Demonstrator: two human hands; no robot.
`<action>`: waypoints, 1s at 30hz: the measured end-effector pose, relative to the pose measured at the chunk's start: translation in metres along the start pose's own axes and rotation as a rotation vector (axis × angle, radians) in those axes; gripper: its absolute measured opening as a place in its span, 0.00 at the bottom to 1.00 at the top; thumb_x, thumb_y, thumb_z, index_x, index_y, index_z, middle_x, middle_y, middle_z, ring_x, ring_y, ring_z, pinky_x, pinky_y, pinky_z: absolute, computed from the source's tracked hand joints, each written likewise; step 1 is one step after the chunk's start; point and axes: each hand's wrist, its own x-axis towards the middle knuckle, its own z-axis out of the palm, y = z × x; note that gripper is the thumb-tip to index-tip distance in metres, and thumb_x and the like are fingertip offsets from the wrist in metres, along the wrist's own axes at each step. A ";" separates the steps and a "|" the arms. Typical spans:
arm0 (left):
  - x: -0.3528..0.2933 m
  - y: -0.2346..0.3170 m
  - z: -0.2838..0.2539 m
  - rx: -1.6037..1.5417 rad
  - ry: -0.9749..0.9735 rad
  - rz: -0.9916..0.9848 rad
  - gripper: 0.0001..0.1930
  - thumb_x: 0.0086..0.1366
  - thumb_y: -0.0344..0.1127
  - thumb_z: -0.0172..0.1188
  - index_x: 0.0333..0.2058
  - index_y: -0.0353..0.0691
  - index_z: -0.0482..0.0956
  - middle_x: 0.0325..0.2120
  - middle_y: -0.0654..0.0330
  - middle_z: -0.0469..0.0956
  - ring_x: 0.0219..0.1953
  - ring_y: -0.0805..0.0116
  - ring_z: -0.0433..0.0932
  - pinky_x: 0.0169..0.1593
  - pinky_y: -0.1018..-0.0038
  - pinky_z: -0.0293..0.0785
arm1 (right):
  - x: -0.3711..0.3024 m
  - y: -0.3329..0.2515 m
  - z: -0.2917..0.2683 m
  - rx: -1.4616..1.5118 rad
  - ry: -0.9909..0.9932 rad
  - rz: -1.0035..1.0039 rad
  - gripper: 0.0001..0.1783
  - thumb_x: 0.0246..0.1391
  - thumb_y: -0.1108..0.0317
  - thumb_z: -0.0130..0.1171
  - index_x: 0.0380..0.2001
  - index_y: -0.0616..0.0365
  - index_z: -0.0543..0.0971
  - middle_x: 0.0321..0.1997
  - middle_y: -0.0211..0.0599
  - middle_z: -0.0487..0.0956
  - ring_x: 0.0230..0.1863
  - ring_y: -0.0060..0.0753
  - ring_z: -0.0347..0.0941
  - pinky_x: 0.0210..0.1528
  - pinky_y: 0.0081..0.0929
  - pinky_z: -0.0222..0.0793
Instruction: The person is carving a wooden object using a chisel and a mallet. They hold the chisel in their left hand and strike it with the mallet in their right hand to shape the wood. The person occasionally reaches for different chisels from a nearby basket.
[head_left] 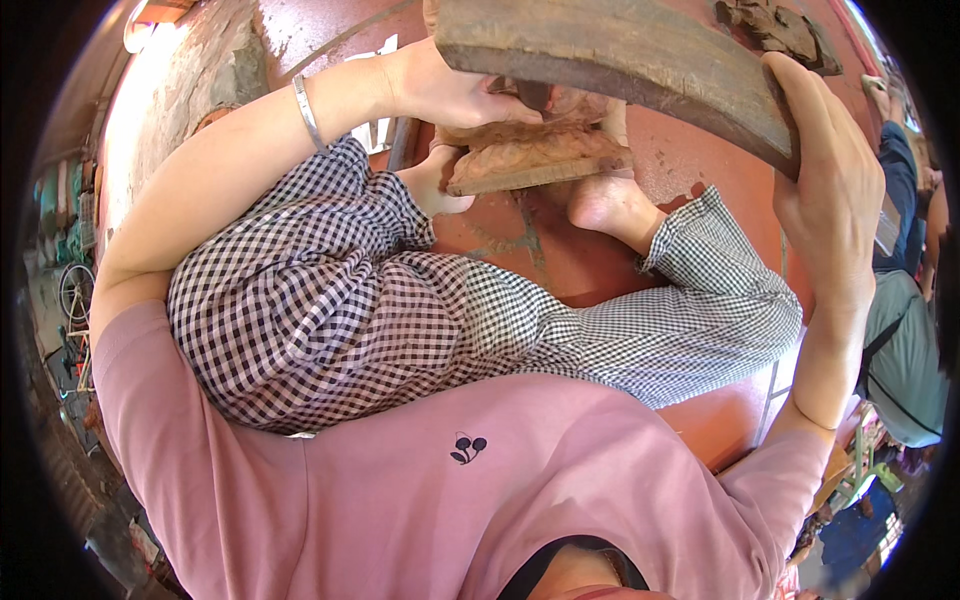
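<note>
A long, thick, curved piece of weathered wood [610, 65] slants across the top of the view. My right hand [835, 185] is closed round its right end, the thumb along the top edge. Below it, a reddish-brown carved-looking piece of wood [540, 160] lies between my bare feet. My left hand [455, 90] rests low over that piece, fingers curled and partly covered by the long wood. Beside its fingertips a short dark end [535, 95] shows; the rest of what it grips is hidden.
My legs in checked trousers [400, 330] are folded on the red tiled floor [500, 235]. A dark, rough wood chunk [785, 35] lies at the far right. Another person's dark-clothed leg [900, 190] is beyond my right arm. A bicycle wheel [75, 292] stands at the far left.
</note>
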 end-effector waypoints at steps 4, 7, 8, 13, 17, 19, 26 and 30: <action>0.003 0.001 -0.001 0.036 0.014 -0.005 0.14 0.58 0.31 0.65 0.43 0.38 0.78 0.37 0.60 0.81 0.40 0.67 0.81 0.45 0.74 0.77 | 0.008 -0.008 -0.004 -0.115 0.006 -0.040 0.32 0.44 0.81 0.61 0.56 0.56 0.72 0.49 0.48 0.78 0.50 0.43 0.76 0.52 0.30 0.71; 0.005 0.002 -0.001 -0.023 0.019 -0.008 0.14 0.59 0.33 0.64 0.44 0.39 0.78 0.38 0.60 0.81 0.41 0.67 0.80 0.45 0.75 0.77 | -0.004 -0.001 0.010 0.260 0.192 0.104 0.36 0.38 0.85 0.60 0.56 0.54 0.72 0.48 0.48 0.78 0.51 0.51 0.75 0.52 0.35 0.71; 0.004 0.001 0.001 -0.040 0.010 -0.022 0.14 0.59 0.33 0.64 0.44 0.39 0.78 0.39 0.61 0.81 0.42 0.67 0.80 0.45 0.75 0.77 | -0.003 -0.005 0.008 0.102 0.090 0.039 0.35 0.39 0.84 0.60 0.56 0.54 0.72 0.48 0.48 0.78 0.51 0.50 0.75 0.52 0.35 0.71; 0.000 0.000 0.006 0.013 0.055 -0.051 0.14 0.58 0.36 0.65 0.41 0.38 0.78 0.34 0.57 0.80 0.36 0.62 0.80 0.41 0.70 0.77 | 0.003 -0.011 -0.010 -0.140 -0.025 0.026 0.35 0.41 0.85 0.58 0.57 0.52 0.71 0.48 0.46 0.78 0.50 0.49 0.76 0.51 0.34 0.71; -0.001 0.004 0.008 -0.019 0.054 -0.084 0.13 0.58 0.37 0.64 0.41 0.39 0.78 0.32 0.58 0.81 0.35 0.63 0.80 0.39 0.70 0.77 | 0.001 -0.017 -0.004 -0.120 -0.057 0.001 0.36 0.38 0.86 0.57 0.55 0.51 0.72 0.48 0.45 0.78 0.50 0.52 0.75 0.50 0.35 0.72; -0.008 0.001 0.011 0.088 0.061 0.001 0.11 0.58 0.35 0.64 0.39 0.41 0.78 0.29 0.59 0.80 0.33 0.63 0.80 0.38 0.70 0.77 | 0.003 -0.019 -0.003 -0.094 -0.052 -0.071 0.35 0.37 0.86 0.57 0.54 0.52 0.73 0.47 0.45 0.78 0.49 0.54 0.74 0.49 0.36 0.72; -0.009 0.028 -0.013 -0.150 0.070 -0.174 0.12 0.58 0.36 0.67 0.40 0.41 0.80 0.34 0.61 0.81 0.39 0.70 0.79 0.44 0.75 0.75 | -0.018 0.000 0.010 0.200 -0.134 0.220 0.32 0.42 0.86 0.57 0.54 0.56 0.71 0.46 0.47 0.78 0.48 0.47 0.77 0.48 0.30 0.71; -0.014 0.026 -0.007 -0.054 0.168 -0.441 0.09 0.59 0.34 0.67 0.34 0.37 0.79 0.30 0.66 0.79 0.34 0.79 0.76 0.39 0.79 0.73 | -0.027 0.017 0.024 0.412 -0.070 0.205 0.30 0.47 0.84 0.59 0.56 0.59 0.70 0.46 0.45 0.78 0.50 0.33 0.76 0.51 0.26 0.69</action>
